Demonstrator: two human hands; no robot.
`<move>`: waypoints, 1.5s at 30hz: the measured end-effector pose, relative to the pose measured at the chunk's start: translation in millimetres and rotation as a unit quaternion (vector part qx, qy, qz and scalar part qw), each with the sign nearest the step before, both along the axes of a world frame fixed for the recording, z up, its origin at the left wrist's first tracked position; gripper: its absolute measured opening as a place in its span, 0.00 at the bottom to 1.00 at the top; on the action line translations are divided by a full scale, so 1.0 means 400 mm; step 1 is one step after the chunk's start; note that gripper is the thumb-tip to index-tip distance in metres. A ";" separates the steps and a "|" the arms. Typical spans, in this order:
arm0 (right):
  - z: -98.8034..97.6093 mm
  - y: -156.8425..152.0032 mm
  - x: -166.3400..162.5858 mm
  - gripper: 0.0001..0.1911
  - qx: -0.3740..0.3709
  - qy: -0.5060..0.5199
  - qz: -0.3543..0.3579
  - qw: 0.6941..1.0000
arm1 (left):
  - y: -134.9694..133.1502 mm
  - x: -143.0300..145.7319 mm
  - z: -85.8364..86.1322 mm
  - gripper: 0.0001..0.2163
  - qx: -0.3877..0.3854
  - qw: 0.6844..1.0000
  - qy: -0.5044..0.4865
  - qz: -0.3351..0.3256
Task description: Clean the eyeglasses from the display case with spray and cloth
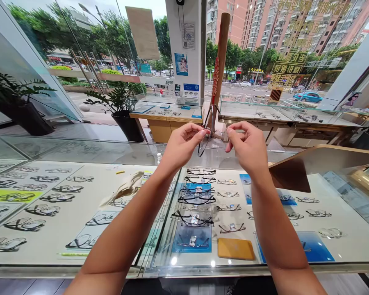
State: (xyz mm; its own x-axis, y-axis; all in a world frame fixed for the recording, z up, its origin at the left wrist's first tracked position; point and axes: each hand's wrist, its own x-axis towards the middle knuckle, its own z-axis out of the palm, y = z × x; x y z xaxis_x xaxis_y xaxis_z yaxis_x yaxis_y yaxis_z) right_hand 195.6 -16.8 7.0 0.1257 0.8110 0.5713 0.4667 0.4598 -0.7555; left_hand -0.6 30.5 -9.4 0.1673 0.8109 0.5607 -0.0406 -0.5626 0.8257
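Observation:
Above the glass counter, my left hand [183, 145] pinches a pair of eyeglasses [204, 146] between thumb and fingers. The dark, thin frame is held upright and edge-on, and part of it is hidden behind the fingertips. A short gap to the right, my right hand [247, 145] has thumb and index finger pressed together, with the other fingers curled. What sits in that pinch, if anything, is too small to make out. Beneath both hands, rows of eyeglasses [197, 199] lie inside the display case [203, 260], many of them with dark frames.
An orange-yellow flat case or phone [235, 248] lies at the counter's near edge. To the right rises the brown back of a tilted board [290, 176]. Behind stand a wooden post [219, 61], a second glass showcase [169, 116] and potted plants [124, 123].

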 end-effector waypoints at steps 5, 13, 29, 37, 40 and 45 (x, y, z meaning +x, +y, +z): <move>-0.007 0.004 0.011 0.16 0.042 -0.011 -0.070 0.997 | 0.006 -0.007 0.000 0.13 0.015 0.999 0.024 0.017; -0.001 0.012 0.011 0.21 0.119 -0.012 -0.108 0.987 | 0.013 -0.015 -0.003 0.11 0.010 0.999 0.044 0.020; -0.004 -0.004 -0.023 0.17 0.078 -0.130 0.004 0.988 | 0.024 -0.001 -0.018 0.15 -0.007 0.999 0.014 -0.033; -0.008 -0.006 -0.031 0.19 0.063 -0.199 -0.026 0.978 | 0.024 -0.001 -0.019 0.15 -0.008 1.000 0.014 -0.015; -0.011 -0.002 -0.027 0.19 0.043 -0.209 -0.066 0.975 | 0.024 -0.002 -0.016 0.16 -0.004 1.000 -0.005 0.012; -0.017 0.007 -0.013 0.17 -0.028 -0.227 -0.111 0.967 | 0.027 -0.017 -0.006 0.18 -0.010 0.998 -0.048 0.049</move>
